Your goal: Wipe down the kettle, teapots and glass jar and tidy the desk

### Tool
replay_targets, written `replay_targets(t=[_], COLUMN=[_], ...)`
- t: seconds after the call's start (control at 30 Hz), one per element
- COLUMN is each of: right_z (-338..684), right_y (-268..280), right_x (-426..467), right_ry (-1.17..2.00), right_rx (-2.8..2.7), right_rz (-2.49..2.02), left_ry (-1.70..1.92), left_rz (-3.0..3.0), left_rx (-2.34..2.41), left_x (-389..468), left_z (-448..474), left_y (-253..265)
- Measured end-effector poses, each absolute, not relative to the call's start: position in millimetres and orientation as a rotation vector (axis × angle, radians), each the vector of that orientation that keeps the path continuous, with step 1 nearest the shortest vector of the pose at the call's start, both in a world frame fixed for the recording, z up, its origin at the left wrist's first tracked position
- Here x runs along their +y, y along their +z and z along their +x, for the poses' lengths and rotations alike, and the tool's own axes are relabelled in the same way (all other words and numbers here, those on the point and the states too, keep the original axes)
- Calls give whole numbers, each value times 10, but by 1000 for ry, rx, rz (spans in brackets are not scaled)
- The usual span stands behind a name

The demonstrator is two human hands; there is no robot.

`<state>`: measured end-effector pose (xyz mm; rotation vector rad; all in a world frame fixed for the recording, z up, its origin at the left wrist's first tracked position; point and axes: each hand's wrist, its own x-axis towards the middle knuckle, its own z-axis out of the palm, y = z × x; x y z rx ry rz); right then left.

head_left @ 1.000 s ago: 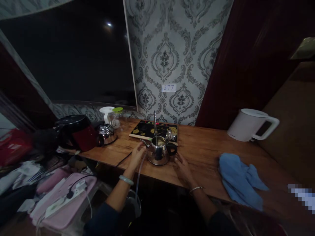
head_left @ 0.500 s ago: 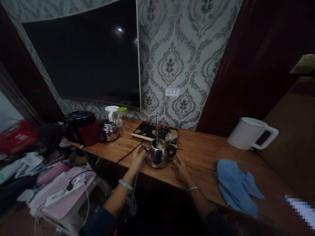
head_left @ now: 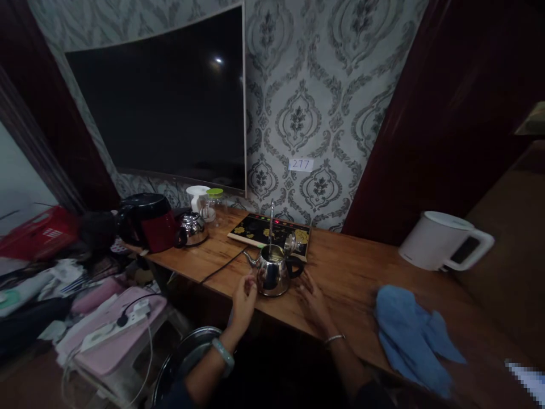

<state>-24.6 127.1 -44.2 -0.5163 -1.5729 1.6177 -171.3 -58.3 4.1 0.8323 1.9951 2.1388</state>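
Note:
A small shiny steel kettle stands upright near the front edge of the wooden table, its spout to the left and its black handle to the right. Its top is uncovered, and a thin metal spout pipe rises behind its mouth. My left hand is just below the kettle's spout with its fingers curled together; what they hold, if anything, is hidden. Beside the black handle, my right hand lies low over the table with fingers apart and nothing in them. A clear round lid-like piece is behind the kettle.
Behind the kettle is a black, gold-flowered hot plate panel. To the left are another steel pot and a red-and-black appliance. A blue cloth and a white electric kettle are on the right. A metal-rimmed basin sits below.
My left hand has drawn down from the kettle's spout towards the table edge, its fingers curling. My right hand stays by the handle. The view has shifted slightly.

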Motion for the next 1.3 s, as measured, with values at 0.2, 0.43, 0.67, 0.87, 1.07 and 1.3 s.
replay_targets(t=[0.2,0.43,0.67,0.87,1.07,1.3], right_z=[-248,-244,-240,-215,-199,-231], right_y=[-397,-424,-423,-397,-415,-477], right_x=[1219,1205,1158,1155,1191,1211], right_ry=[1565,1482,1431,1467,1384,1475], right_rx=[-1622,-1678,-1697,-1715,-1760,-1724], right_rz=[-550,-609,-631,-597,-657,-610], left_ry=[2025,2038,1989,2008,2037,1919], left_rz=[940,942,961,939,898,955], left_rx=[2127,2134,2275,2283,2248,2373], left_x=[-509,-410,-386,-363,-345,-547], left_z=[-1599,-1700,-1703,-1658,-1568,-1711], left_y=[128,130,3,10,26,100])
